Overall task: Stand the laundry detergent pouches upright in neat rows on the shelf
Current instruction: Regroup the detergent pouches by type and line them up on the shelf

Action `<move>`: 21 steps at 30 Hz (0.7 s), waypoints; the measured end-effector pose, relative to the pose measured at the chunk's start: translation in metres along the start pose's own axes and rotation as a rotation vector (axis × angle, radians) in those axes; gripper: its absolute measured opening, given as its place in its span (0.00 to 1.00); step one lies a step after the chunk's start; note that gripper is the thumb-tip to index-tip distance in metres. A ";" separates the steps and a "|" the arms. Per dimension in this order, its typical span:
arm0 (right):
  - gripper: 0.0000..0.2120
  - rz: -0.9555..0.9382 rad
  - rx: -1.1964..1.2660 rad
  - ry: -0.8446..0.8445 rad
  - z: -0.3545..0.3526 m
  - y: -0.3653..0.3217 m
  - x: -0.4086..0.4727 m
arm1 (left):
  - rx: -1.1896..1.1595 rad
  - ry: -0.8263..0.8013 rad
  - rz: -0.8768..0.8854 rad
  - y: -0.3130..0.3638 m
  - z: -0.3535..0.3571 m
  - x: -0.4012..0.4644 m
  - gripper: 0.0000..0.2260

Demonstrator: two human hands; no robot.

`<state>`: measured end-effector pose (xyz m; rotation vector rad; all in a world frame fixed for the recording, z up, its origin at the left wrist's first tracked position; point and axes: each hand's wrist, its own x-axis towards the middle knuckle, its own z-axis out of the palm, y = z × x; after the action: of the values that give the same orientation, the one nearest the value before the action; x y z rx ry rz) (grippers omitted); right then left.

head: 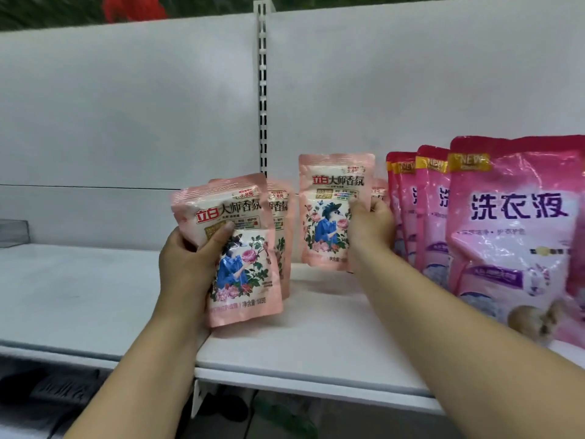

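The left hand (190, 258) grips a small stack of pale pink detergent pouches (235, 248) by their left edge, thumb across the front one, fingers curled behind; the stack tilts a little to the left and its lower end hangs just above the front of the white shelf (285, 343). At least two pouches show in this grip — the front one with a flower-and-figure print, another peeking out behind it on the right.

The right hand (368, 223) holds a single pale pink pouch (330, 210) by its right edge, upright and facing forward, farther back on the shelf; whether its bottom rests on the board or hovers just above it cannot be told. Behind this hand the corner of another pale pink pouch (378, 191) shows, mostly hidden.

Just to the right stands a row of large magenta laundry liquid bags (512, 223), upright, one behind another, with yellow "NEW" corner labels — the nearest fills the right edge of view. Behind everything runs the white back panel (126, 106) with a slotted upright (262, 90). At far left on the shelf sits a clear plastic divider (14, 232).
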<state>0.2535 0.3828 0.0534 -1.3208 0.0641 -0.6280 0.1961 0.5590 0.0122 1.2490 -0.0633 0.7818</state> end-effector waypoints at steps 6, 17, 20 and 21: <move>0.11 0.018 0.002 -0.114 0.047 0.016 0.011 | 0.006 0.077 -0.003 -0.003 -0.006 0.004 0.06; 0.14 0.146 -0.081 -0.270 0.060 0.044 0.028 | 0.008 0.099 -0.023 -0.007 -0.009 0.010 0.10; 0.15 0.095 -0.157 -0.235 0.064 0.048 0.030 | 0.015 0.097 -0.029 -0.008 -0.009 0.012 0.11; 0.16 0.088 -0.176 -0.208 0.065 0.049 0.029 | 0.023 0.097 -0.027 -0.008 -0.009 0.013 0.11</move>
<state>0.3225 0.4320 0.0355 -1.5389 0.0082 -0.4144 0.2071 0.5722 0.0080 1.2295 0.0406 0.8205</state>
